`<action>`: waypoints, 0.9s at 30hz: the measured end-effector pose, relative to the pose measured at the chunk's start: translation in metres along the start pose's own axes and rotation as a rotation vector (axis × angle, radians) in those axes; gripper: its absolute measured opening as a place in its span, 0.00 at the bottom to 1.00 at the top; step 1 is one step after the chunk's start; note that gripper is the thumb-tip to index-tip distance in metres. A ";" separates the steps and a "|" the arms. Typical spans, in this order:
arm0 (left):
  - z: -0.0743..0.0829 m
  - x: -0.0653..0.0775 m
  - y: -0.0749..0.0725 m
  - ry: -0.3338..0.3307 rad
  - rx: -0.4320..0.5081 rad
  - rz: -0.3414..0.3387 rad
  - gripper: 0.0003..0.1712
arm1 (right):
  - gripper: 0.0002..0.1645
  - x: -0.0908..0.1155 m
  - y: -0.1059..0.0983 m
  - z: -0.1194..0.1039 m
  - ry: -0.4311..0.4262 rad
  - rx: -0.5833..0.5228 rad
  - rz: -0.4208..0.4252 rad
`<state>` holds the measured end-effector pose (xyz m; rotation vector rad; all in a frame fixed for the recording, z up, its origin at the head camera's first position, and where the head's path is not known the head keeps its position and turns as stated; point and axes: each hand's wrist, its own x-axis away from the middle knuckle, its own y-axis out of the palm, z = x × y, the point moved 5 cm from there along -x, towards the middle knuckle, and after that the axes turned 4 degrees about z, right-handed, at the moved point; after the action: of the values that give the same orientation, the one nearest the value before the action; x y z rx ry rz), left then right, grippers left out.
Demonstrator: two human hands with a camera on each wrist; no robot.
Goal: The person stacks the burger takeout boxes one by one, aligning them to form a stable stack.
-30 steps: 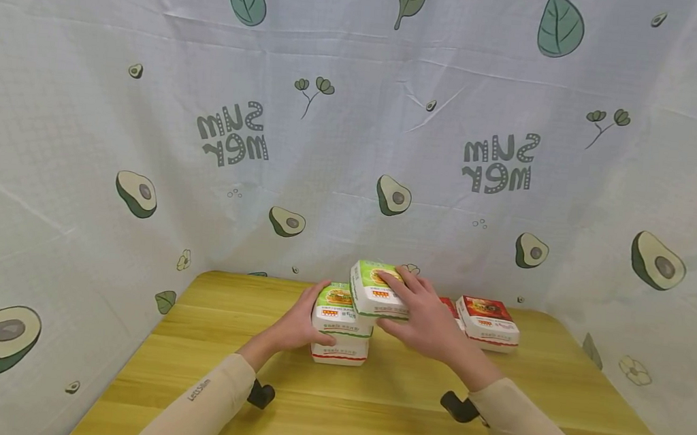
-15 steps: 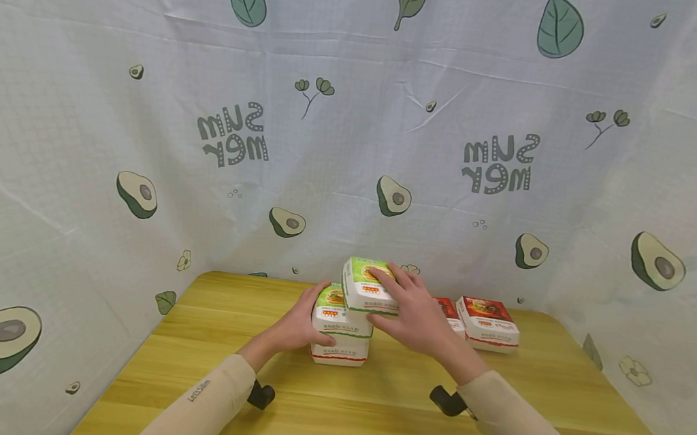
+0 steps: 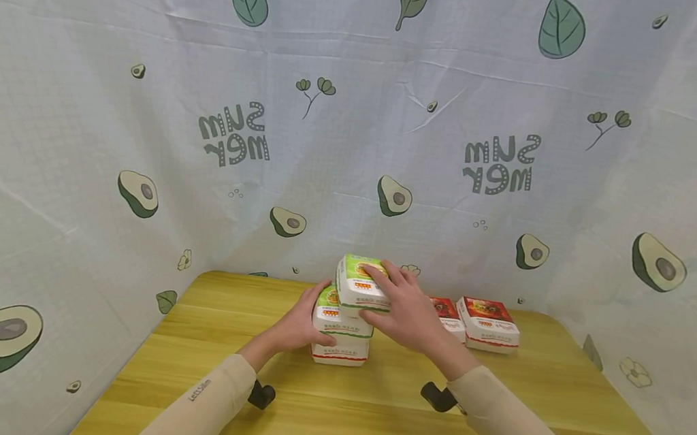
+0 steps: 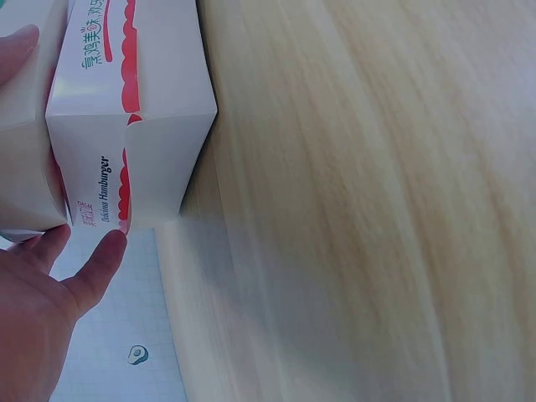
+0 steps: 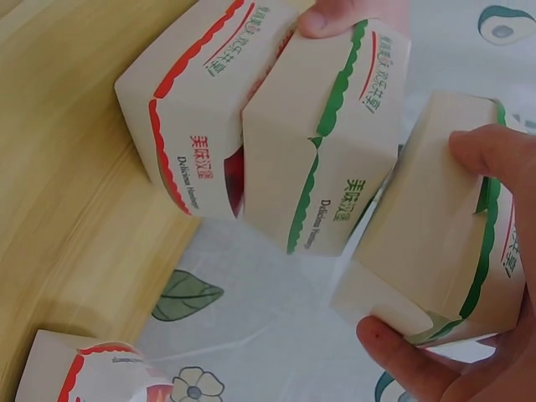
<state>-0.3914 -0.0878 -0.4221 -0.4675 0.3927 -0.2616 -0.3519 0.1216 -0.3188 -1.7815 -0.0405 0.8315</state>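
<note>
Left hand (image 3: 300, 326): we see it curled round the left side of the stack, gripping the middle box (image 3: 340, 322); its thumb lies on the near face and a fingertip touches the far corner of the lower box (image 3: 339, 353).
Right hand (image 3: 407, 312): spread just to the box's width and bent round the upper box (image 3: 358, 285), thumb on the near side, index finger across the green top.
Upper box: held over the middle box, a little to its right; we cannot tell whether the two touch all along.
Stack: we find the green-trimmed middle box on the red-trimmed lower box, which stands on the wooden table (image 3: 345, 415).
Red-topped boxes: to the right, we see a left one (image 3: 448, 314), partly behind the right hand, and a right one (image 3: 489, 326) just beside it.
Far side: a pale curtain (image 3: 340, 169) with avocados and leaves.
</note>
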 end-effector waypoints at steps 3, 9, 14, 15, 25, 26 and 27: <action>0.000 0.000 0.000 -0.007 -0.002 0.000 0.70 | 0.48 -0.002 0.001 -0.003 0.004 0.011 -0.001; -0.002 0.000 0.001 -0.025 0.003 0.003 0.71 | 0.49 -0.007 0.005 -0.008 -0.003 0.028 -0.008; -0.001 0.001 0.001 -0.021 0.013 0.007 0.71 | 0.50 -0.009 0.007 -0.010 -0.006 0.041 -0.002; -0.001 0.001 0.001 -0.020 0.014 0.006 0.71 | 0.50 -0.009 0.007 -0.011 -0.007 0.044 0.001; 0.000 0.001 0.002 -0.017 0.012 -0.012 0.70 | 0.49 -0.012 0.007 -0.016 0.010 0.070 -0.025; 0.000 0.001 0.002 -0.018 0.012 -0.012 0.70 | 0.48 -0.013 0.007 -0.017 0.016 0.069 -0.029; 0.000 0.001 0.002 -0.019 0.013 -0.012 0.70 | 0.48 -0.013 0.007 -0.017 0.021 0.066 -0.032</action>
<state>-0.3902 -0.0862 -0.4231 -0.4595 0.3696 -0.2707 -0.3548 0.0994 -0.3154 -1.7228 -0.0275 0.7827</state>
